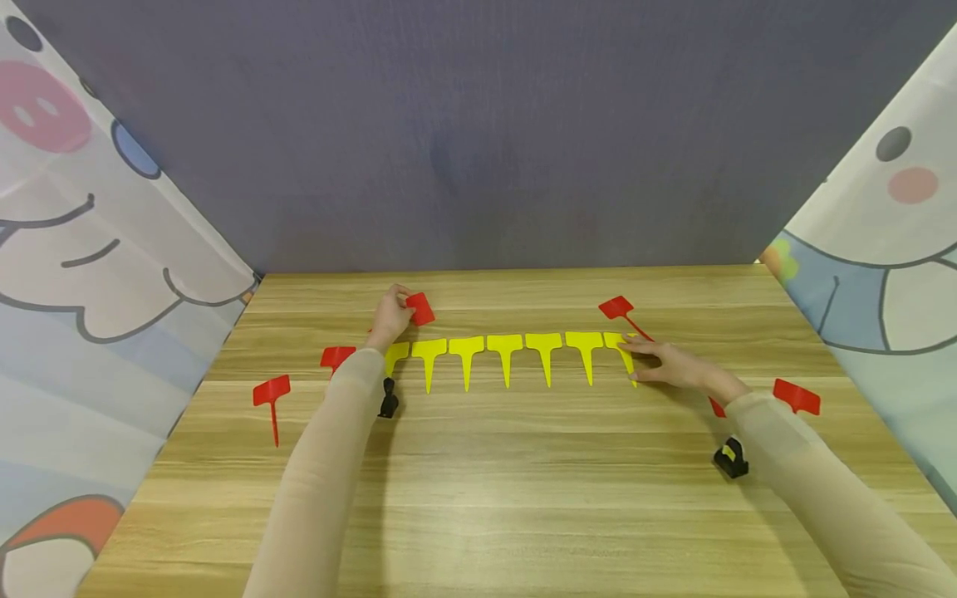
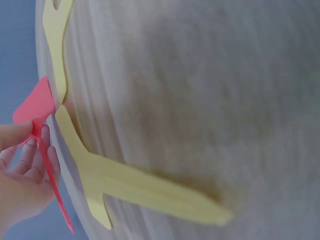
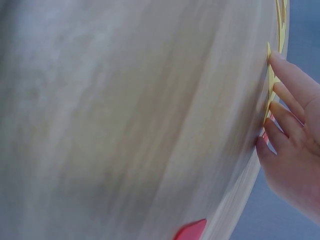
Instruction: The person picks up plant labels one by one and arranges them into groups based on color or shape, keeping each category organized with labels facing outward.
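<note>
My left hand (image 1: 390,318) pinches a red T-shaped plant label (image 1: 420,309) above the table, behind the left end of a row of yellow labels. In the left wrist view, thumb and fingers hold this red label (image 2: 36,106) just below its head, and its thin stem hangs free. Several yellow T-shaped plant labels (image 1: 505,342) lie side by side, points toward me. My right hand (image 1: 669,364) touches the rightmost yellow label (image 1: 613,340) with extended fingers and partly covers it. The left forearm partly hides the leftmost yellow label (image 1: 396,352).
Red labels lie at the left (image 1: 271,389), beside the left forearm (image 1: 338,356), behind the right hand (image 1: 616,307) and by the right sleeve (image 1: 797,396). Small black devices appear beside the left wrist (image 1: 389,399) and right wrist (image 1: 731,458). A dark grey panel (image 1: 508,166) stands behind the table.
</note>
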A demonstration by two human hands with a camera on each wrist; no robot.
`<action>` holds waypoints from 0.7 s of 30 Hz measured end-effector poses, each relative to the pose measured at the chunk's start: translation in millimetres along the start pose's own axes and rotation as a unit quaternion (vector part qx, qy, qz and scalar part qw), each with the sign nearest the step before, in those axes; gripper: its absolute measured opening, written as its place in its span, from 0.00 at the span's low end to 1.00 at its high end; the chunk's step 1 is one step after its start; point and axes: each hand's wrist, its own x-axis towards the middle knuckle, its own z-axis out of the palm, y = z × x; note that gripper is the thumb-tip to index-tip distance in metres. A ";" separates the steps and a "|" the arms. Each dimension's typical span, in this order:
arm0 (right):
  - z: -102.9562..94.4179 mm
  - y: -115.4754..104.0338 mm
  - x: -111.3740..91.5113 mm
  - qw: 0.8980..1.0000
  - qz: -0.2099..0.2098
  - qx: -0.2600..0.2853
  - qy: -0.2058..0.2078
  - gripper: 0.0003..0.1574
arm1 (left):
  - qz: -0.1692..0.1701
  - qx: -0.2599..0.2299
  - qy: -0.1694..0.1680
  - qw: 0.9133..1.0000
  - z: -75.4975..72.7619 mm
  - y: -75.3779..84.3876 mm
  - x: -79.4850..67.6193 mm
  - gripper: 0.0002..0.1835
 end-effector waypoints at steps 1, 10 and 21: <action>0.1 0.1 0.0 1.000 -0.001 0.002 0.001 0.39 | 0.001 -0.002 0.006 1.000 -3.3 7.4 -7.5 0.16; 0.8 2.4 0.4 1.000 0.002 0.003 0.003 0.39 | -0.002 -0.074 0.045 0.996 -11.2 23.6 -18.0 0.14; 0.4 1.3 -0.2 1.000 -0.002 0.009 0.005 0.38 | -0.022 -0.149 0.078 0.985 -17.3 36.7 -26.7 0.12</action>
